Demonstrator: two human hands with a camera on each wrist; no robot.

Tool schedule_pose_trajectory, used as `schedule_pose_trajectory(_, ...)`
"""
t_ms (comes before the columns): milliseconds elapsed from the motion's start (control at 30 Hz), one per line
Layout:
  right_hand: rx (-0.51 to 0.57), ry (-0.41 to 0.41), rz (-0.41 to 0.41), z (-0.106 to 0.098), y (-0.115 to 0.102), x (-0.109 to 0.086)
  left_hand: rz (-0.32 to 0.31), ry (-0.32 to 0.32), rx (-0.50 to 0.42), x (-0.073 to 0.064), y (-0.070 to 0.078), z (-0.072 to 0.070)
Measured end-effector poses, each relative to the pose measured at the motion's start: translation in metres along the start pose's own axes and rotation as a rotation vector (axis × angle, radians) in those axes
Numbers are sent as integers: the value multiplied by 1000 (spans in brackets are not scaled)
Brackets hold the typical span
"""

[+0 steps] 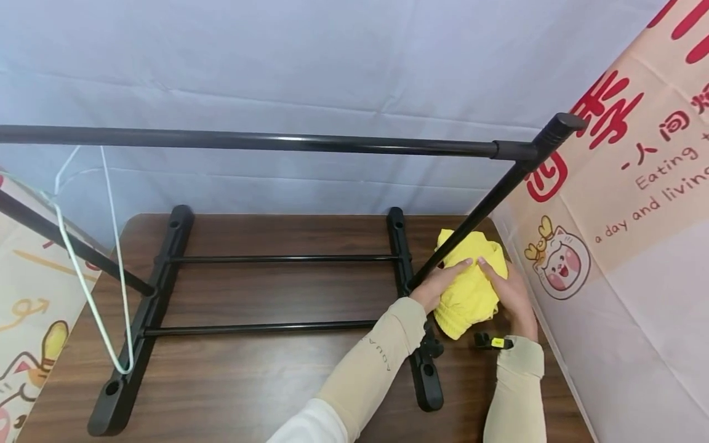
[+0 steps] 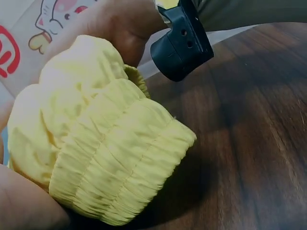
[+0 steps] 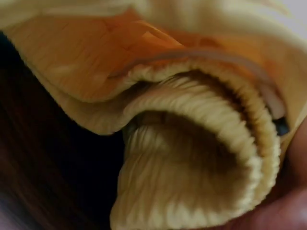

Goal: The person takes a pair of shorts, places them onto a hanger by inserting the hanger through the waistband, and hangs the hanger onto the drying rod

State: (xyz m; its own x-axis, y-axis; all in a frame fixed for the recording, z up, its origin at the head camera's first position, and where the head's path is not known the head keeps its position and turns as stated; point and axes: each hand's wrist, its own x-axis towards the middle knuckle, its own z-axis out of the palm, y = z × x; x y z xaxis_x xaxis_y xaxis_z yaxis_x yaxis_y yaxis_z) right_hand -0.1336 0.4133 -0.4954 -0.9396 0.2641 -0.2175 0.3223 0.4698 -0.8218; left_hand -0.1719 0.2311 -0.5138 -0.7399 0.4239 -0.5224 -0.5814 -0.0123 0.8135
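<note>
A bunched-up pair of yellow pants (image 1: 471, 301) with a gathered elastic waistband lies at the right side of the table. My left hand (image 1: 434, 289) grips its left side, and my right hand (image 1: 514, 294) grips the right side, both thumbs on top. The left wrist view has the ribbed waistband of the pants (image 2: 120, 153) turned toward the table. Seen from the right wrist, the pants (image 3: 187, 177) curl into folds, and a drawstring (image 3: 230, 58) with a dark tip runs along the opening. Most fingers are hidden by the cloth.
A black clothes rack (image 1: 277, 140) stands on the brown wooden table (image 1: 277, 381); its slanted right post rises just beside my left hand. A white hanger (image 1: 125, 370) hangs from the top bar at left. A printed cloth wall (image 1: 620, 332) borders the right side.
</note>
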Motion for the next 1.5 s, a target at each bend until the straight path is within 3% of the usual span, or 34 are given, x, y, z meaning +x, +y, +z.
schedule_pose_trajectory(133,76,6,78,8,2,-2,7,-10,58,-3,2,-3)
schedule_pose_trajectory(333,337,82,125,8,-10,-13,40,24,69,-9,11,3)
schedule_pose_trajectory(600,418,225,141,0,-31,-34,138,87,80,-23,26,16)
schedule_pose_trajectory(833,484,404,150,-2,-55,-59,191,37,159,-42,42,19)
schedule_pose_trajectory(967,524,492,128,-2,-66,-78,200,-31,216,-57,53,20)
schedule_pose_trajectory(1100,541,622,19,2,-75,-95,254,-126,286,-75,69,19)
schedule_pose_trajectory(1233,577,772,-155,10,-86,-107,386,-171,408,-95,85,13)
schedule_pose_trajectory(1367,678,893,-396,23,-105,-115,559,-168,594,-114,103,3)
schedule_pose_trajectory(1500,848,932,-668,38,-133,-124,724,-199,734,-135,118,-7)
